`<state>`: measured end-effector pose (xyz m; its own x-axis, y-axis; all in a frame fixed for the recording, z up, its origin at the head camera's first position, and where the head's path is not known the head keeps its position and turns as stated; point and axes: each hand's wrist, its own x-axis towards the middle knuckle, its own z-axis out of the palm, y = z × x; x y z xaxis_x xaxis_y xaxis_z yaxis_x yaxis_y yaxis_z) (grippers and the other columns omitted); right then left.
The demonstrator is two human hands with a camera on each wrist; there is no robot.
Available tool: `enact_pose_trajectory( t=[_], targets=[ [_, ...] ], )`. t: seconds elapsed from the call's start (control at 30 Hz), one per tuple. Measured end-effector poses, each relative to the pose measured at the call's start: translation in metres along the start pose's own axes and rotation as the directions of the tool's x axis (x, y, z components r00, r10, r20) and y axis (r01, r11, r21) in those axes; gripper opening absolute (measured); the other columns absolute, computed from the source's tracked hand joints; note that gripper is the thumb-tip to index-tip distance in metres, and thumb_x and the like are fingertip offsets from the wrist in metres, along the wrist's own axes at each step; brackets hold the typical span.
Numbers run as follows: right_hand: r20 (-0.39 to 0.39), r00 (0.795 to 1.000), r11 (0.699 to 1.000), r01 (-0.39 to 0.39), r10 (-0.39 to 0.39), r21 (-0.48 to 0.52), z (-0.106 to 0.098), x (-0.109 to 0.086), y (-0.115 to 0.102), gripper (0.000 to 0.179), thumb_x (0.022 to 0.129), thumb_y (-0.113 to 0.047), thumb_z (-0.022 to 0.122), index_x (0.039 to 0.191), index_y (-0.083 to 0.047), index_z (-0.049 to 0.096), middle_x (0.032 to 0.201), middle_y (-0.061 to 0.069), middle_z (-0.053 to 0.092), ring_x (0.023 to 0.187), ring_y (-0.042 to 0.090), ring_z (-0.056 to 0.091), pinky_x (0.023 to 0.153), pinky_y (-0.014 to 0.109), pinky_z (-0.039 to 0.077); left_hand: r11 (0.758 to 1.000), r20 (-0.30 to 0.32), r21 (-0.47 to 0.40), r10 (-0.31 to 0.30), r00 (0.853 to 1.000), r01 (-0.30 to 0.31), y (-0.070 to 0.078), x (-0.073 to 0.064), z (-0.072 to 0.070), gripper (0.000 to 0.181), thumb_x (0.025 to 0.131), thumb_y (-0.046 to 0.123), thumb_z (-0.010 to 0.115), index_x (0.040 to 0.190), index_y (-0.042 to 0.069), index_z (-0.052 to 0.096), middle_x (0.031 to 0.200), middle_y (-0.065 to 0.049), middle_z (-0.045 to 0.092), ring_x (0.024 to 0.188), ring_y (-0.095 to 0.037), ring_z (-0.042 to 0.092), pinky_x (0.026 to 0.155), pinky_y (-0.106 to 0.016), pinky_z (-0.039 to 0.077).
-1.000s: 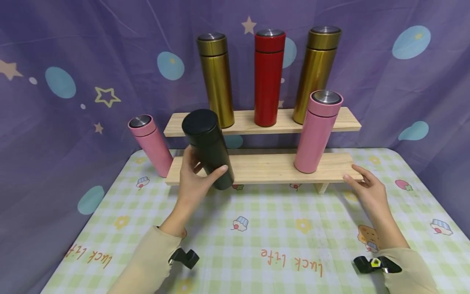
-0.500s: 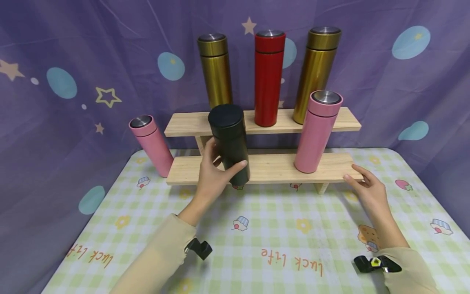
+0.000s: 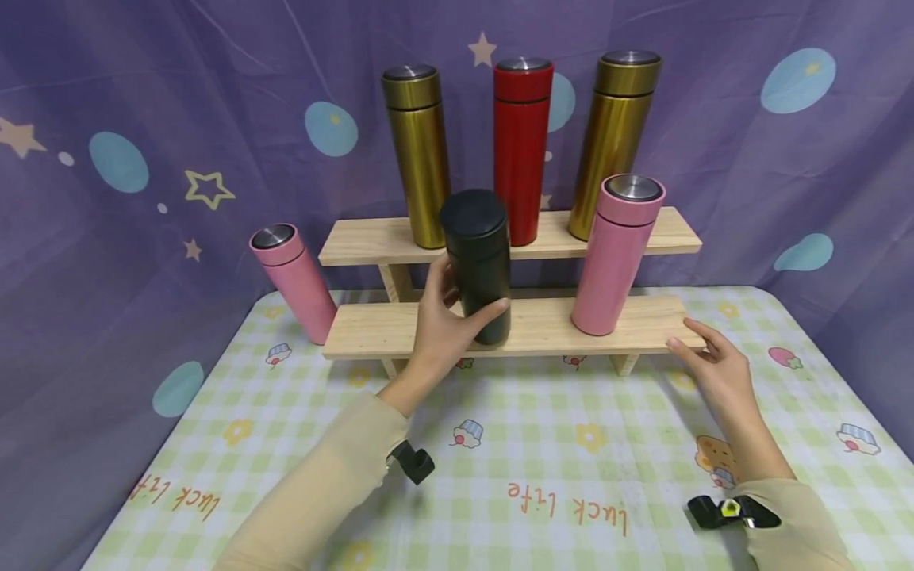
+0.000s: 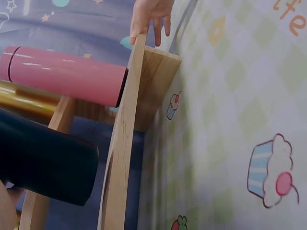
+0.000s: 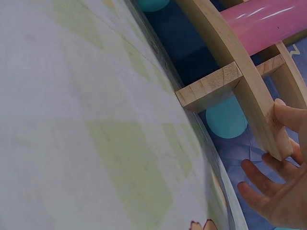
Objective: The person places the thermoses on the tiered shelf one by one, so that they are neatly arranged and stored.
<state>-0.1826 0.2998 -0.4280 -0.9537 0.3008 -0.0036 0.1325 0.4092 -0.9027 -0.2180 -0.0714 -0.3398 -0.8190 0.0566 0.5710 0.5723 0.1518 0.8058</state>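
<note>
My left hand grips a black thermos bottle around its lower part, thumb across the front. In the left wrist view a gap shows between the bottle's base and the lower board, so it hangs just over it. My right hand pinches the right end of the two-tier wooden shelf's lower board between thumb and fingers; its other fingers spread loosely beneath in the right wrist view. A pink thermos bottle stands on the lower board, right of the black one.
On the upper board stand a gold bottle, a red bottle and another gold bottle. A second pink bottle is left of the shelf. A checked cloth covers the table; a purple curtain hangs behind.
My left hand has carried the black thermos bottle rightward and a little farther back, from the lower board's left part toward its middle. The right hand has stayed at the board's end.
</note>
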Motion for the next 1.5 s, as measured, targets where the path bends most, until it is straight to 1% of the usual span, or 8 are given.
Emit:
enact_pose_trajectory(
  t=[0.1,0.23,0.37,0.5,0.63,0.87,1.23,1.5],
  targets=[
    [0.002,1.0,1.0,-0.005,0.005,-0.008,0.0,0.0,0.0,0.072,0.091,-0.053,0.065,0.152,-0.025,0.041,0.159,0.013,0.028,0.122,0.022,0.052,0.073,0.008,0.041,1.0,0.001,0.001,0.004,1.0,-0.004,-0.002,0.004,0.007,0.078,0.079,0.013,0.085,0.144,0.019,0.043,0.129,-0.002,0.057,0.114,-0.018,0.057,0.093,-0.041,0.048],
    [-0.001,1.0,1.0,0.004,-0.004,-0.005,-0.001,-0.001,0.001,0.071,0.091,-0.052,0.066,0.152,-0.024,0.042,0.158,0.014,0.029,0.113,0.01,0.053,0.073,0.009,0.041,1.0,-0.011,0.0,-0.01,1.0,0.01,-0.005,0.009,0.017,0.078,0.078,0.016,0.086,0.144,0.019,0.043,0.126,-0.001,0.059,0.11,-0.017,0.058,0.088,-0.04,0.049],
    [0.003,1.0,1.0,0.005,-0.005,-0.008,-0.002,-0.001,0.001,0.071,0.091,-0.052,0.065,0.152,-0.025,0.041,0.159,0.014,0.028,0.118,0.016,0.053,0.074,0.009,0.041,0.999,-0.008,-0.021,-0.03,1.0,0.029,-0.007,0.014,0.026,0.08,0.078,0.018,0.086,0.145,0.018,0.042,0.126,-0.003,0.059,0.109,-0.017,0.058,0.087,-0.042,0.049],
    [0.006,1.0,1.0,-0.001,0.001,-0.01,-0.001,0.0,0.001,0.072,0.091,-0.053,0.065,0.152,-0.024,0.041,0.159,0.015,0.028,0.115,0.013,0.054,0.073,0.009,0.041,0.998,-0.001,-0.035,-0.044,0.999,0.044,-0.009,0.019,0.032,0.082,0.078,0.018,0.086,0.147,0.018,0.04,0.128,-0.003,0.058,0.112,-0.014,0.057,0.091,-0.039,0.049],
    [0.007,1.0,1.0,0.004,-0.004,-0.011,0.0,0.0,0.0,0.073,0.091,-0.052,0.066,0.152,-0.022,0.041,0.159,0.015,0.029,0.107,0.004,0.053,0.072,0.01,0.042,0.998,0.002,-0.014,-0.062,0.998,0.062,-0.01,0.024,0.036,0.084,0.077,0.019,0.087,0.147,0.017,0.04,0.128,-0.002,0.059,0.113,-0.011,0.056,0.094,-0.032,0.048],
    [0.006,1.0,1.0,0.02,-0.02,0.015,0.0,0.0,-0.001,0.071,0.091,-0.049,0.067,0.152,-0.022,0.041,0.157,0.017,0.03,0.098,-0.008,0.048,0.073,0.008,0.041,0.994,0.045,0.038,-0.104,0.994,0.102,-0.01,0.03,0.042,0.088,0.078,0.026,0.086,0.15,0.017,0.036,0.131,-0.005,0.056,0.117,-0.013,0.055,0.097,-0.034,0.046],
    [0.007,1.0,1.0,0.003,-0.003,-0.001,0.0,0.0,0.002,0.072,0.091,-0.051,0.067,0.152,-0.023,0.041,0.159,0.015,0.028,0.101,-0.004,0.049,0.073,0.009,0.041,0.981,0.063,0.066,-0.187,0.98,0.183,-0.014,0.035,0.055,0.09,0.08,0.035,0.084,0.153,0.02,0.032,0.135,-0.006,0.054,0.119,-0.016,0.055,0.099,-0.033,0.045],
    [0.005,1.0,1.0,0.008,-0.009,0.014,-0.001,0.001,0.001,0.071,0.091,-0.05,0.067,0.152,-0.023,0.042,0.158,0.016,0.028,0.097,-0.009,0.048,0.073,0.009,0.042,0.978,0.085,0.091,-0.195,0.977,0.187,-0.018,0.036,0.059,0.089,0.081,0.035,0.083,0.153,0.021,0.032,0.136,-0.007,0.054,0.121,-0.017,0.054,0.101,-0.036,0.044]
  ],
)
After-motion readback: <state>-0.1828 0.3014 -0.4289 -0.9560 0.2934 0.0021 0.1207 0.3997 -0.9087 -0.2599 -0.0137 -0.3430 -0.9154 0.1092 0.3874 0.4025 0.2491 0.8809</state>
